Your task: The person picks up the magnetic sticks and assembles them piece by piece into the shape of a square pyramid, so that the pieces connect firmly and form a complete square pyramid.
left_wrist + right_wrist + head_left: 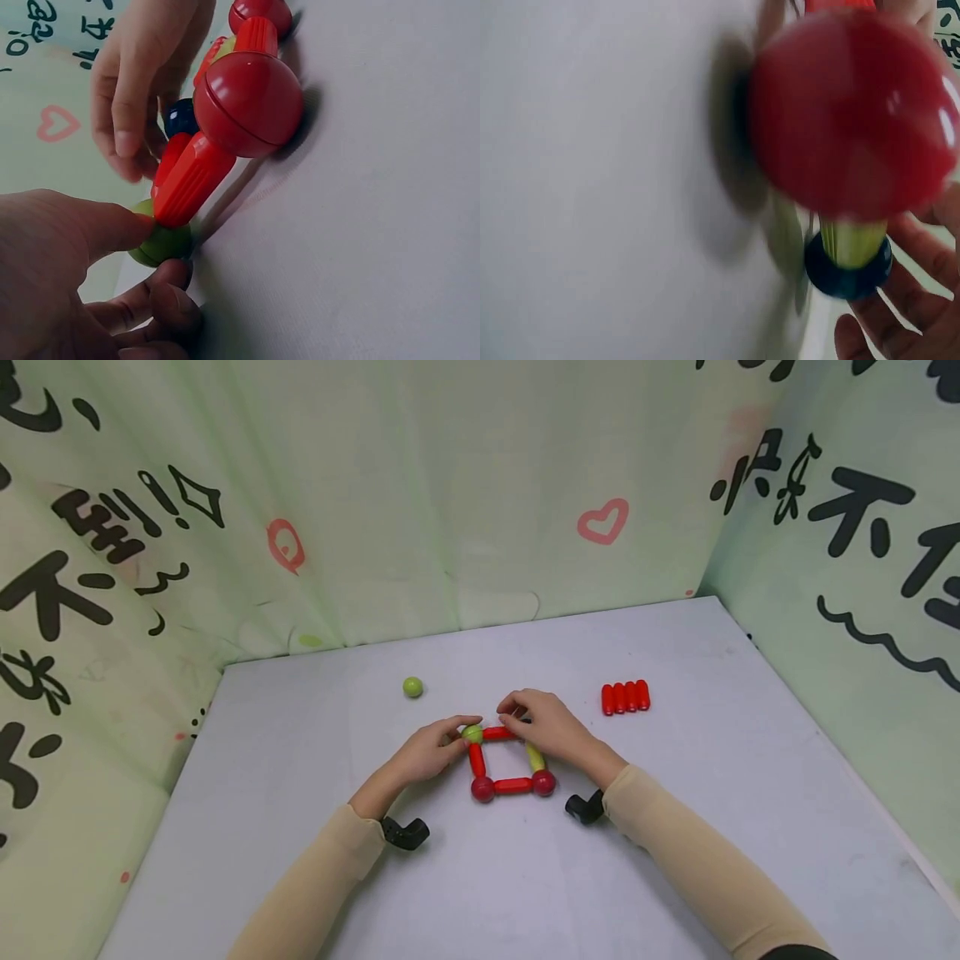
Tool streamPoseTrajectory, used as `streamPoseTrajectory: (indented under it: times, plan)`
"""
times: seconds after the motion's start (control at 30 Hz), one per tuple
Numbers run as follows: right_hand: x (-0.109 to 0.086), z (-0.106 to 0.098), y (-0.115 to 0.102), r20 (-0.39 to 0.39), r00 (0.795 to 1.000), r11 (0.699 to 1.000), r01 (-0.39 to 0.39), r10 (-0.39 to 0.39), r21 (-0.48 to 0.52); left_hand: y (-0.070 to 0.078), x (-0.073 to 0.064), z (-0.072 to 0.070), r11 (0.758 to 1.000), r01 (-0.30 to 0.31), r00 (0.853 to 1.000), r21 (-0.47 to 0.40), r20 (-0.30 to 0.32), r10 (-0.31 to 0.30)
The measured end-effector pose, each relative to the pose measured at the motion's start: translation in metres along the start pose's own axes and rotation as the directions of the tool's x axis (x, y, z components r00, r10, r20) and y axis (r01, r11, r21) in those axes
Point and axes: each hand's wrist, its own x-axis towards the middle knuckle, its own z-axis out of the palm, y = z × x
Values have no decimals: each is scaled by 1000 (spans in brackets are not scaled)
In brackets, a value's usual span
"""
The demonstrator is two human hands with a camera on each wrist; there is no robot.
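A four-sided frame of rods and balls lies on the table between the hands. My left hand (427, 752) pinches the green ball (472, 734) at its far left corner between thumb and fingers. Beside the dark blue ball (180, 118) at the far right corner is my right hand (551, 727), its fingers loosely bent around that ball without a visible grip. Red balls (483, 789) form both near corners. Three sides are red rods (513, 786); the right side is a yellow-green rod (536, 757), partly covered by the right hand in the head view.
A loose green ball (412, 687) sits on the white table (300, 827) beyond the left hand. Several red rods (626, 697) lie side by side at the back right. Printed curtains (480, 510) stand along the table's back and sides.
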Motion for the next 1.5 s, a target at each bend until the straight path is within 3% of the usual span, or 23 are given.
streamPoseTrajectory:
  times: [0.1,0.2,0.3,0.43,0.47,0.53,0.73,0.9,1.07,1.23,1.4,1.5]
  plan:
    - [-3,-10,5,-109,992,992,-75,64,-99,0,0,0,1000,1,1000,-5,-2,-1]
    - [-9,-24,11,-202,973,962,-155,110,-225,0,0,0,1000,2,1000,-6,-5,-2]
    - [-16,-36,16,-267,956,893,-224,123,-390,-1,-1,-1,1000,5,1000,-1,-5,-5]
    - [-26,-47,22,-304,942,762,-302,144,-573,-4,-2,-2,1000,12,1000,4,-8,-12]
    - [-29,-49,22,-304,940,738,-313,152,-598,-4,-2,-2,1000,13,1000,6,-11,-13]
    - [-32,-51,23,-297,940,721,-321,165,-615,-6,-3,-3,1000,17,1000,7,-18,-17]
    - [-37,-48,30,-263,955,761,-274,140,-588,-6,-6,-7,999,37,998,33,-53,-35]
    - [-37,-48,34,-292,950,795,-263,114,-546,-5,-12,-12,995,72,995,64,-72,-67]
    - [-40,-50,40,-304,941,802,-295,150,-519,-2,-20,-14,989,54,998,141,-24,-51]
    - [-41,-52,44,-275,950,811,-275,147,-516,1,-24,-13,967,-46,997,252,64,31]
    - [-39,-51,39,-217,954,870,-282,208,-404,-4,-20,-12,959,-205,975,193,129,182]
    - [-37,-48,34,-148,953,903,-298,264,-310,-10,-15,-13,949,-264,956,172,175,234]
